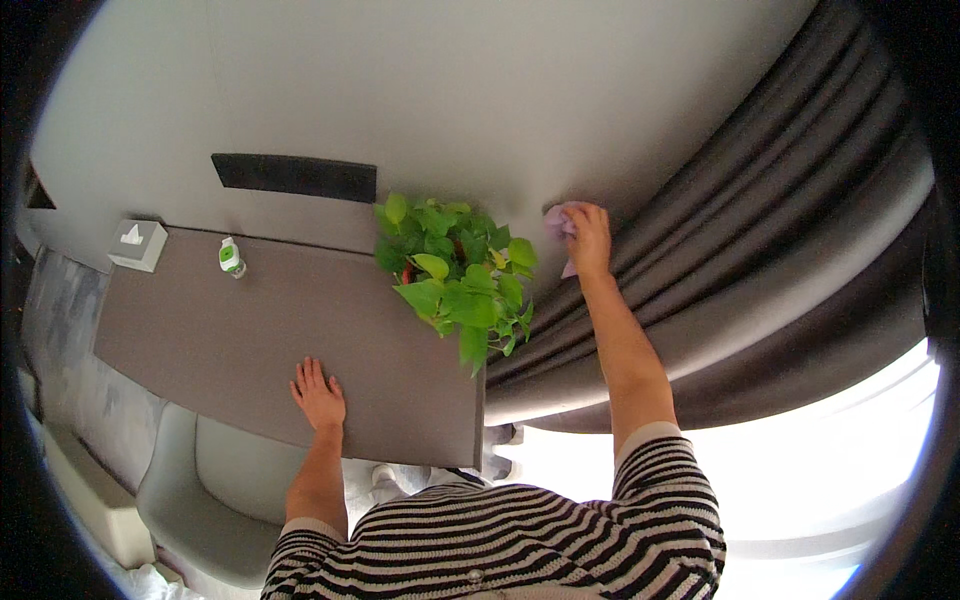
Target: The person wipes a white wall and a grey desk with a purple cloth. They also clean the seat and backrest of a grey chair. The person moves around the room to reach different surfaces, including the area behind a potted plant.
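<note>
My right hand (590, 240) is stretched out to the wall beyond the desk's right end, its fingers closed round a pinkish-purple cloth (564, 222). The cloth is bunched against the wall, and one corner hangs below the fingers. Part of a dark fitting shows behind it, too covered to name. On the brown desk (260, 330) my left hand (321, 397) lies flat near the front edge, fingers apart, holding nothing. Between the two hands, a leafy green potted plant (460, 270) stands at the desk's back right corner; its leaves hide most of the pot.
Dark grey curtains (700, 220) hang close by my right arm, with a bright window below them. A tissue box (138, 245) and a white-and-green bottle (231, 258) stand at the desk's far left. A grey chair (235, 480) is at the front edge. A black panel (293, 177) is on the wall.
</note>
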`<action>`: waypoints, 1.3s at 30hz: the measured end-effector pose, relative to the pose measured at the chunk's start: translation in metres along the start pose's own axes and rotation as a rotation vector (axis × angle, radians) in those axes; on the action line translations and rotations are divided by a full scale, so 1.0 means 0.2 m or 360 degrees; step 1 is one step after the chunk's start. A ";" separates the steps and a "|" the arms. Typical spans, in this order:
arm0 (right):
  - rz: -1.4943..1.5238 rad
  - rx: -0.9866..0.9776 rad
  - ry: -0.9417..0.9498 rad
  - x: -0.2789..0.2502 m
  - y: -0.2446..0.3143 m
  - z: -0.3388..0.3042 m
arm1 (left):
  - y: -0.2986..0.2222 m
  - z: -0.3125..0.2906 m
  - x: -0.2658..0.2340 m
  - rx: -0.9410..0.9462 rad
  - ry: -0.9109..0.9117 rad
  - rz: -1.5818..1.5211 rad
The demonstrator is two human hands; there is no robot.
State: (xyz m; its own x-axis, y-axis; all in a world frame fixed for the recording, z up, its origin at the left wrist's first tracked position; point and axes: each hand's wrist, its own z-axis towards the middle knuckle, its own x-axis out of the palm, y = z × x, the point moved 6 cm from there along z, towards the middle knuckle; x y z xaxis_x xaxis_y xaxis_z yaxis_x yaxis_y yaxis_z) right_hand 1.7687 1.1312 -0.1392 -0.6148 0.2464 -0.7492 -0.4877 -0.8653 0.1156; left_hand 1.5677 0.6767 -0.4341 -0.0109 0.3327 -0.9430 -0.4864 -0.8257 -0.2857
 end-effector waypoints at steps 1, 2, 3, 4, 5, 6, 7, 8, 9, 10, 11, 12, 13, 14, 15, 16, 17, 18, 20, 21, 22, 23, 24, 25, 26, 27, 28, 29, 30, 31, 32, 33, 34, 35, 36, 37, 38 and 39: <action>-0.0020 -0.0046 -0.0244 -0.09 0.01 0.03 | 0.00 0.00 0.00 0.0018 -0.0012 -0.0025; -0.0042 -0.0046 -0.0438 -0.16 0.02 0.08 | 0.00 0.00 0.00 0.0010 -0.0010 -0.0037; -0.0078 -0.0009 -0.0651 -0.23 0.02 0.11 | 0.00 0.00 0.01 -0.0018 0.0041 -0.0031; -0.0102 -0.0033 -0.0754 -0.27 0.03 0.14 | 0.00 0.00 0.00 0.0001 0.0009 -0.0045; -0.0128 -0.0029 -0.0691 -0.27 0.04 0.18 | 0.00 0.00 0.00 -0.0002 0.0016 -0.0048; -0.0149 -0.0052 -0.0696 -0.27 0.05 0.19 | 0.00 0.00 -0.01 0.0014 -0.0033 -0.0056; -0.0174 -0.0067 -0.0636 -0.25 0.06 0.19 | 0.00 0.00 -0.01 0.0000 0.0010 -0.0046; -0.0142 -0.0094 -0.0620 -0.24 0.07 0.18 | 0.00 -0.01 -0.01 0.0005 0.0000 -0.0038; -0.0154 -0.0099 -0.0579 -0.22 0.08 0.16 | 0.00 -0.01 0.00 -0.0029 0.0075 -0.0024; -0.0186 -0.0050 -0.0435 -0.18 0.07 0.15 | 0.00 -0.01 -0.02 0.0010 0.0001 -0.0025; -0.0224 0.0050 -0.0248 -0.14 0.05 0.14 | -0.01 -0.01 -0.02 0.0012 0.0004 -0.0021; -0.0177 0.0036 -0.0134 -0.12 0.05 0.13 | -0.01 -0.01 -0.03 0.0035 -0.0059 -0.0008; -0.0153 -0.0022 -0.0286 -0.14 0.06 0.12 | -0.01 0.00 -0.02 0.0009 0.0014 -0.0032; -0.0133 -0.0038 -0.0392 -0.16 0.06 0.12 | -0.01 0.00 -0.02 -0.0006 0.0022 -0.0049; -0.0118 0.0000 -0.0537 -0.20 0.05 0.12 | -0.01 0.00 -0.02 -0.0012 0.0013 -0.0067; -0.0122 -0.0025 -0.0516 -0.20 0.06 0.13 | -0.01 0.00 -0.02 -0.0023 0.0025 -0.0050; -0.0124 -0.0039 -0.0580 -0.22 0.06 0.14 | -0.01 0.00 -0.02 -0.0018 0.0022 -0.0029; -0.0133 -0.0078 -0.0631 -0.23 0.07 0.15 | -0.01 0.00 -0.02 -0.0019 0.0028 -0.0002; -0.0164 -0.0102 -0.0565 -0.23 0.08 0.15 | -0.01 0.00 -0.02 -0.0012 0.0034 -0.0002; -0.0194 -0.0125 -0.0446 -0.21 0.09 0.15 | 0.00 0.00 -0.01 -0.0048 0.0098 0.0011; -0.0189 -0.0128 -0.0408 -0.20 0.08 0.15 | -0.01 0.00 -0.02 -0.0015 0.0059 -0.0002; -0.0188 -0.0129 -0.0305 -0.19 0.08 0.14 | -0.01 0.00 -0.02 -0.0019 0.0063 0.0000; -0.0206 -0.0030 -0.0109 -0.15 0.05 0.14 | -0.01 0.00 -0.02 -0.0028 0.0067 0.0007; -0.0182 -0.0106 -0.0305 -0.18 0.06 0.13 | -0.02 0.00 -0.02 -0.0021 0.0066 -0.0013; -0.0176 -0.0086 -0.0405 -0.19 0.06 0.13 | -0.02 0.00 -0.02 -0.0025 0.0069 -0.0027; -0.0171 -0.0066 -0.0571 -0.22 0.05 0.12 | -0.02 0.00 -0.03 -0.0017 0.0046 -0.0034; -0.0168 -0.0090 -0.0547 -0.21 0.06 0.13 | -0.02 0.00 -0.02 -0.0027 0.0074 -0.0016; -0.0166 -0.0117 -0.0598 -0.22 0.06 0.14 | -0.01 0.00 -0.02 -0.0026 0.0068 0.0006; -0.0181 -0.0086 -0.0548 -0.21 0.06 0.14 | -0.01 0.00 -0.03 -0.0012 0.0037 0.0019; -0.0180 -0.0142 -0.0591 -0.21 0.08 0.15 | -0.01 0.00 -0.03 -0.0018 0.0049 0.0029; -0.0199 -0.0142 -0.0532 -0.21 0.08 0.14 | -0.01 0.00 -0.03 -0.0010 0.0037 0.0025; -0.0230 -0.0047 -0.0370 -0.18 0.07 0.15 | 0.00 -0.01 -0.02 -0.0033 0.0080 0.0028; -0.0189 -0.0133 -0.0415 -0.19 0.09 0.15 | -0.01 -0.01 -0.02 -0.0003 0.0034 0.0011; -0.0158 -0.0125 -0.0366 -0.18 0.09 0.14 | -0.01 0.00 -0.02 -0.0002 0.0032 0.0002; -0.0145 -0.0017 -0.0228 -0.15 0.06 0.16 | -0.01 0.00 -0.02 -0.0002 0.0028 -0.0008; -0.0141 -0.0105 -0.0414 -0.19 0.08 0.15 | -0.01 0.00 -0.02 -0.0012 0.0033 -0.0029; -0.0152 -0.0092 -0.0508 -0.21 0.07 0.16 | -0.01 0.00 -0.01 -0.0027 0.0038 -0.0049; -0.0163 -0.0061 -0.0627 -0.23 0.06 0.16 | -0.01 0.00 -0.02 -0.0025 0.0018 -0.0063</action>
State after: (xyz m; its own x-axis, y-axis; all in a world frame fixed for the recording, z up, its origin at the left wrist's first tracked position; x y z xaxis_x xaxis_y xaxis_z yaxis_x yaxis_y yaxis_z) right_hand 1.7715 1.1237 -0.0825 -0.7580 0.4743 -0.4477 -0.5402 -0.8412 0.0235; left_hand 1.5681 0.6779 -0.4300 0.0179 0.3601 -0.9328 -0.4722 -0.8193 -0.3253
